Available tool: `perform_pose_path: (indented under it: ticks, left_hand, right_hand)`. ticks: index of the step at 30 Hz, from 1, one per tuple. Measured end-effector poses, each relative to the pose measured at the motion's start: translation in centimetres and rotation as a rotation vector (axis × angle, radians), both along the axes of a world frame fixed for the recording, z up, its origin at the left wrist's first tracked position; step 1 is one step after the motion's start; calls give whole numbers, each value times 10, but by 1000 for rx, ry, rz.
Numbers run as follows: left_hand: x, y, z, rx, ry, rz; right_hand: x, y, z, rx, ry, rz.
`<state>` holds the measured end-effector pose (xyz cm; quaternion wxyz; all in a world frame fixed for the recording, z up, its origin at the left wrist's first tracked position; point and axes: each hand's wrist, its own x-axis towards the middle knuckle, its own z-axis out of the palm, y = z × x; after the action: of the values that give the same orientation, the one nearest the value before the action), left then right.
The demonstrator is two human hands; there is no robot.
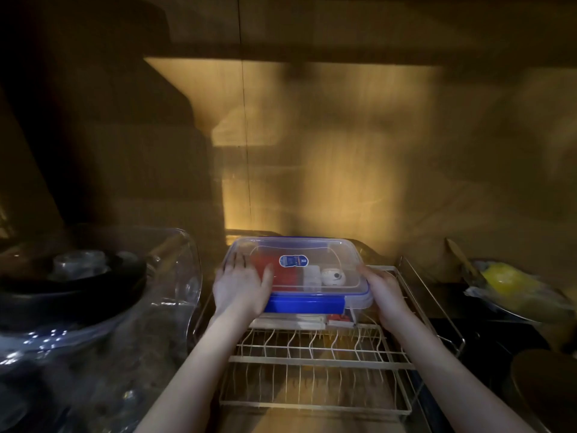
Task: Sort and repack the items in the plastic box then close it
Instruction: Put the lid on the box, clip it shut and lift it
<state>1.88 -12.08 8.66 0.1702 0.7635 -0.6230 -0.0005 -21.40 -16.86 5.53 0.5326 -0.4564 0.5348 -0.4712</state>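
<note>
Plastic box [299, 273] sits lidded on wire rack [315, 367] over counter [150, 354]; left hand [242, 287] flat on lid, grip open; right hand [385, 293] at side edge, grip probably loose, view dim; lift level, both hands under rim, blue latch [307, 303] undisturbed.

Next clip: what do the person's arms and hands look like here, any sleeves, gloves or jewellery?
Both forearms are bare up to the frame edge, no sleeves in view. The left hand and right hand wear no gloves; no rings, watch or bracelet are visible, though dim light and blur hide fine detail.
</note>
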Motion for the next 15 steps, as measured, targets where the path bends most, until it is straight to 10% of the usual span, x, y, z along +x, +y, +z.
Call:
perform_pose_path:
  ticks: [15]
  left_hand:
    - [7,-32,6,154,-47,23]
  right_hand:
    - [12,-19,13,11,217,-26]
